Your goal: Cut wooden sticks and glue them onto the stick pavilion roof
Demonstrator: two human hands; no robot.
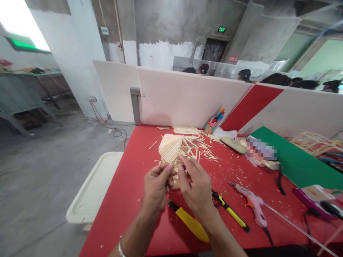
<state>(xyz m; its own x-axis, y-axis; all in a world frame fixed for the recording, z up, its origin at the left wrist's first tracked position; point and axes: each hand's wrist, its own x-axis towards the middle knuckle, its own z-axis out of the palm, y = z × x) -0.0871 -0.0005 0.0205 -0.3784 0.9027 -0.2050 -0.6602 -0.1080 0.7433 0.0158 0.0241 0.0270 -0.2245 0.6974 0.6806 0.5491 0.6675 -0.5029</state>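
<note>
A small model house [171, 150] of pale wooden sticks stands on the red table, its slatted roof on the left and an open stick frame on the right. My left hand [158, 184] is at its near side, thumb and fingers pinched together. Close beside it, my right hand [197, 180] has its fingers closed by the lower edge of the roof. Whatever lies between the fingertips is too small to make out. Both hands hide part of the model's front. A yellow utility knife [191, 223] lies below my hands, and a black-and-yellow cutter [233, 212] is to the right.
A pink glue gun [253, 203] with its cord lies on the right. Loose sticks [187, 130] and a pen cup [210, 126] are at the back. Further right are a pencil case [233, 145] and a green board [300, 160]. A white stool [96, 185] stands left of the table.
</note>
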